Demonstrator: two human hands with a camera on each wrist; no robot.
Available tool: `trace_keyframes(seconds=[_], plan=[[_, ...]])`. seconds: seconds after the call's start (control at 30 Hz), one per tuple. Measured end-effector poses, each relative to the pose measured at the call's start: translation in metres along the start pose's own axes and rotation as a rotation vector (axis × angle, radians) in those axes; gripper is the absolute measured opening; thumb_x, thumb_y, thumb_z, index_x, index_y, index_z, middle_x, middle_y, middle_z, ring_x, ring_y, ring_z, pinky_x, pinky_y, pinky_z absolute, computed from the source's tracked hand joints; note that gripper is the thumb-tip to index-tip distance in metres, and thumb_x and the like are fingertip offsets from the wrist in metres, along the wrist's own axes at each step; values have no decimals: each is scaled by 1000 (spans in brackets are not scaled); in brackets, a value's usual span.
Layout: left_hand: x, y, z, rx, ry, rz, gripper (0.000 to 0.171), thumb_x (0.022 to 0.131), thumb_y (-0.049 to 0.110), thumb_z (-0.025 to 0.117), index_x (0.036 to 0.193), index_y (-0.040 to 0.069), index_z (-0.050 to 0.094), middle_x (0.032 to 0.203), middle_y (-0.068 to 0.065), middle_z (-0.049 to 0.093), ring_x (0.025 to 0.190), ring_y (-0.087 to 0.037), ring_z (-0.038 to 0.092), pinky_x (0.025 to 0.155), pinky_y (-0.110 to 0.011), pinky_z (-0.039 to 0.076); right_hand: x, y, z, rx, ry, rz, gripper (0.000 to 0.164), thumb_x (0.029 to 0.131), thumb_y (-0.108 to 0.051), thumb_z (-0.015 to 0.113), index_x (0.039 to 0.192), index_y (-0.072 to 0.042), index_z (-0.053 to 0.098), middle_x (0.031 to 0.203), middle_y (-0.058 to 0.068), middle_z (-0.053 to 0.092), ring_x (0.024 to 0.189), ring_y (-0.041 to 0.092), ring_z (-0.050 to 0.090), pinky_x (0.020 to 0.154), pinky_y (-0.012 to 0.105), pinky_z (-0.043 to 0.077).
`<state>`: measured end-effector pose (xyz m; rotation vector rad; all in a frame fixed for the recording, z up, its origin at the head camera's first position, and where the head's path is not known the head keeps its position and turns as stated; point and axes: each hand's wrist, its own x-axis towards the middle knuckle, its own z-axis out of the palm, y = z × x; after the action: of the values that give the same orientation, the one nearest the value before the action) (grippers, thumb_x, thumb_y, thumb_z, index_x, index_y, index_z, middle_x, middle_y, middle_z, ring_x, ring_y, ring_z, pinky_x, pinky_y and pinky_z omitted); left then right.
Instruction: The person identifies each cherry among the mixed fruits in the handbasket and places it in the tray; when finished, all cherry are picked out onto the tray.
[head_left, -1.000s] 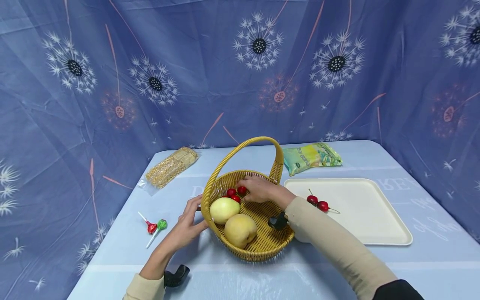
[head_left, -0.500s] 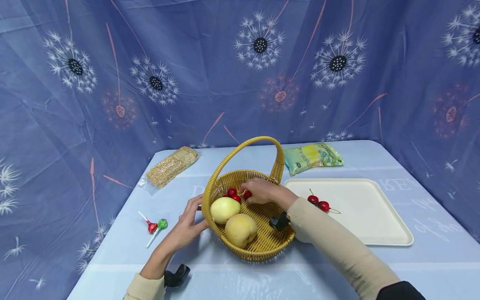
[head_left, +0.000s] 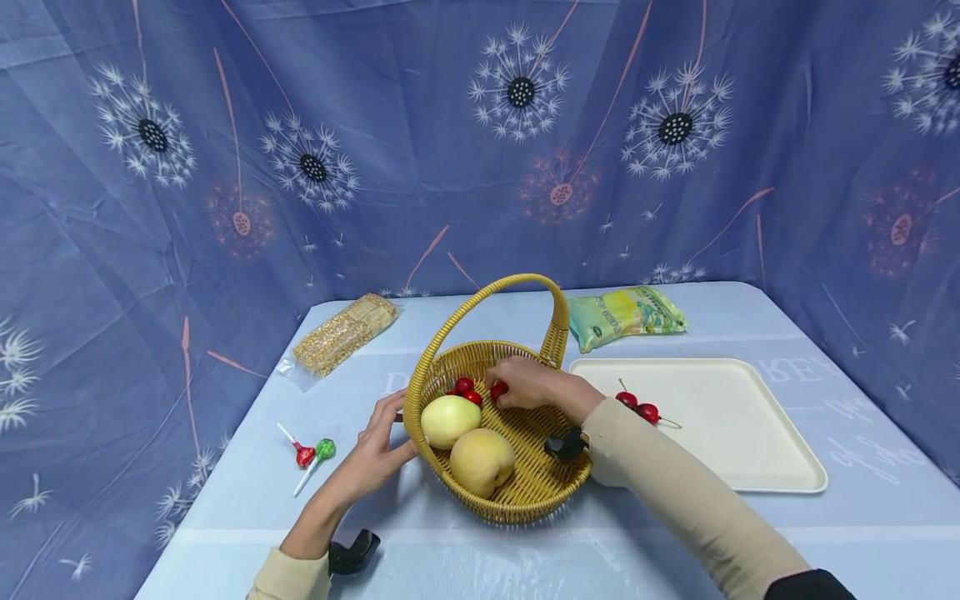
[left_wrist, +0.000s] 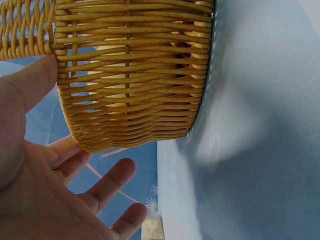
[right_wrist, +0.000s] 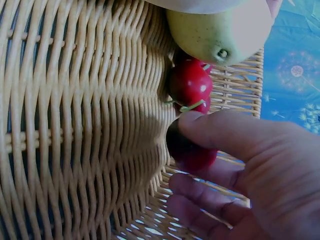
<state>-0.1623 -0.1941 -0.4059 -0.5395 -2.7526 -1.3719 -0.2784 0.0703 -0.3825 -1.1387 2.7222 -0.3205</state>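
Note:
My right hand reaches inside the yellow wicker basket. It pinches a dark red cherry between thumb and fingers, close to the woven wall. Several more cherries lie beside it, partly hidden by one another. A pale yellow-green oval fruit and a larger yellow round fruit sit at the basket's left. My left hand is at the basket's left side. In the left wrist view, its thumb and some fingertips touch the rim while its other fingers stay extended in the air.
To the right, a cream tray bears two cherries with stems. A green-yellow packet lies behind it. At left are a bag of grains, a red lollipop and a green lollipop. The basket's tall handle arches over its opening.
My right hand has shifted slightly to the right inside the basket, drawing the pinched cherry away from the other cherries. The left hand and basket stay about where they were.

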Motion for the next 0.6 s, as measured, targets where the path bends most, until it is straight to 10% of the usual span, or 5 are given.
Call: trace_keyframes(seconds=[0.6], plan=[[-1, 0, 0, -10, 4, -5, 61, 88, 26, 65, 141, 18, 37, 153, -7, 23, 127, -30, 39, 99, -69, 12, -53, -11, -43, 113, 220, -72, 30, 87, -25, 66, 117, -22, 64, 111, -7, 64, 103, 14, 54, 87, 35, 45]])
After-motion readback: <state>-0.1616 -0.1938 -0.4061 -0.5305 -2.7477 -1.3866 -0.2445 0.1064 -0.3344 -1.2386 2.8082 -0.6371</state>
